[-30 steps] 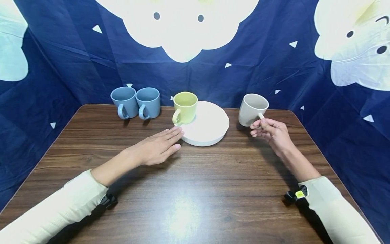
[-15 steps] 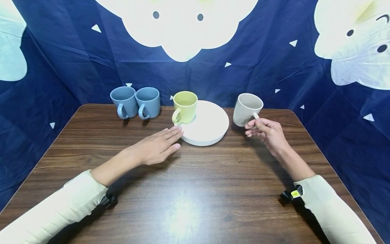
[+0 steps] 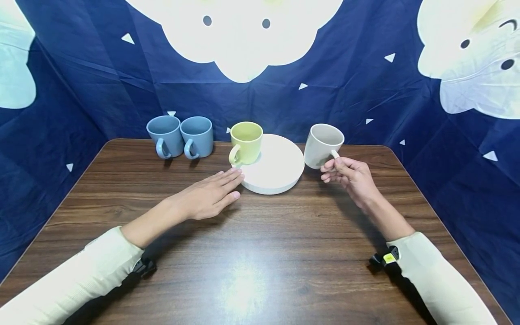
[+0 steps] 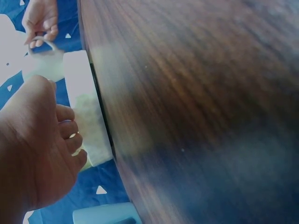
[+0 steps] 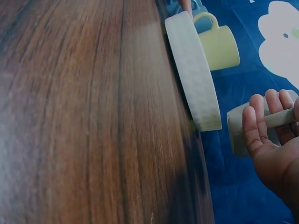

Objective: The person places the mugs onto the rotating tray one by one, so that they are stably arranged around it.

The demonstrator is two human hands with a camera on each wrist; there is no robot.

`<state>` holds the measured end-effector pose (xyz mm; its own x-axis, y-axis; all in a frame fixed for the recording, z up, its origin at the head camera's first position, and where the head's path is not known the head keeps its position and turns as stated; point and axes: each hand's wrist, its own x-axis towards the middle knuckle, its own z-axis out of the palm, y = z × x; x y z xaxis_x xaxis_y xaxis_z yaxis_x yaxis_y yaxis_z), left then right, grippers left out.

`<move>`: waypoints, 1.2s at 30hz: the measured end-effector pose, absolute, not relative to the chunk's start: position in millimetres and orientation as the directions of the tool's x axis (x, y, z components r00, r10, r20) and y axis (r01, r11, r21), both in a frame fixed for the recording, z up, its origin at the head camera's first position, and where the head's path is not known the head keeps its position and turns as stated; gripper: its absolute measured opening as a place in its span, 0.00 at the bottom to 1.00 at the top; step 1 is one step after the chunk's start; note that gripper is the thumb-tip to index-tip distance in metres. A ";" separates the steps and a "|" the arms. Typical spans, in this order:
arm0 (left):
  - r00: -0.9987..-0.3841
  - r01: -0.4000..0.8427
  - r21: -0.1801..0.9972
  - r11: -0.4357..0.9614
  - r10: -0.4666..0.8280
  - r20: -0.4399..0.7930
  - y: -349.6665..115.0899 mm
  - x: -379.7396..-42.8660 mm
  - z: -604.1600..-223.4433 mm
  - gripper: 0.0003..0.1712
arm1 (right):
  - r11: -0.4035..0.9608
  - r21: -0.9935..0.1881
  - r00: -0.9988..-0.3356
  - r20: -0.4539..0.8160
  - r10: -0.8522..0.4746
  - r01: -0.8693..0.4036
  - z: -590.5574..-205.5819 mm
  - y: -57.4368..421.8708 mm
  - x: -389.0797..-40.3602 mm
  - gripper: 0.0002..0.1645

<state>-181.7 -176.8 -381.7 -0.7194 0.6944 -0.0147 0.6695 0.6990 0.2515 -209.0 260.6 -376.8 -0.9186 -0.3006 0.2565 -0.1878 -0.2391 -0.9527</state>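
A light grey mug [image 3: 322, 146] hangs a little above the table, just right of the white round turntable-like disc [image 3: 280, 171]. My right hand [image 3: 351, 178] pinches its handle between thumb and fingers; the handle also shows in the right wrist view, between the fingers of that hand [image 5: 275, 135]. On the disc's left part stands a yellow-green mug [image 3: 248, 144], upright, handle toward the front left. My left hand [image 3: 209, 194] lies palm down with straight fingers, its fingertips at the disc's front left rim. Whether they press on it, I cannot tell.
Two blue mugs [image 3: 165, 137] stand side by side at the table's back left, handles facing front. A dark wooden table [image 3: 260, 243] spans the view, with a navy cloth [image 3: 122, 104] with cloud prints hanging behind and at both sides.
My right hand has moved left with the grey mug, bringing it close to the disc's right edge. The left hand, the disc and the other mugs have stayed in place.
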 end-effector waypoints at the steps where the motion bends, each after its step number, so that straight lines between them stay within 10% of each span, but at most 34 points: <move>1: -0.719 0.669 0.252 0.699 0.694 -0.016 -176.9 -181.8 -381.7 0.38 | -0.243 -0.952 -0.918 0.256 -0.303 -0.186 -376.5 260.0 -209.1 0.18; 36: -0.717 0.669 0.254 0.698 0.696 -0.022 -177.1 -181.5 -381.5 0.38 | -0.236 -0.951 -0.894 0.274 -0.356 -0.198 -368.0 232.3 -208.0 0.18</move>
